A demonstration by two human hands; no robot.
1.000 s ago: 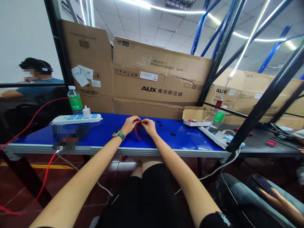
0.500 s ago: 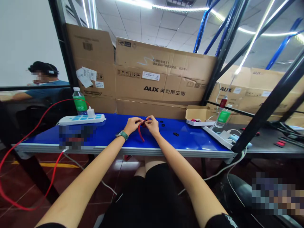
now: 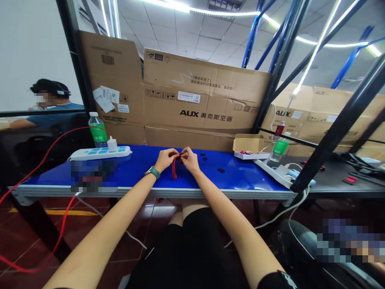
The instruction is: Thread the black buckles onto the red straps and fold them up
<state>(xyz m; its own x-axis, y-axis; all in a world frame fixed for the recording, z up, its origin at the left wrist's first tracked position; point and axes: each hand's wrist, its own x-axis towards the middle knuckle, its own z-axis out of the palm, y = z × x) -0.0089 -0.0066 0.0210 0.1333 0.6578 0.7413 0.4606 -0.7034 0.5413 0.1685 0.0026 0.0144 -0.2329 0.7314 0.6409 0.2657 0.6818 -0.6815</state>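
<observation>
- Item in hand: narrow flexible red strap (image 3: 174, 170), material unclear at this res. Top end sits betw. both hands, lower end hangs down over the glossy blue-topped work table (image 3: 246, 172); can't tell if the tip touches the top.
- State so far: strap in work betw. the fingers, w/ small flat black pieces (image 3: 205, 157) lying apart on the table, just right of the right hand. One more black piece (image 3: 221, 170) lies farther right. None visibly joined to the strap.
- Grip: left hand (image 3: 166, 159) & right hand (image 3: 189, 159) close together, fingertips pinched on the strap's top end. Exact finger placing hidden by the hands themselves.
- Arms: both reach fwd from the body, forearms angled inward to a V, wrists raised just above the table edge. Green-strapped smartwatch (image 3: 153, 172) on left wrist.
- Nearby: white power strip (image 3: 100, 153) w/ red cable (image 3: 51, 154) on left side of table; green-labelled water bottle (image 3: 98, 130) behind it; small open cardboard box (image 3: 248, 143) holding small red items, to the right.
- Other person (image 3: 51, 98), headset on, sits well off to the left, hands not in play here.
</observation>
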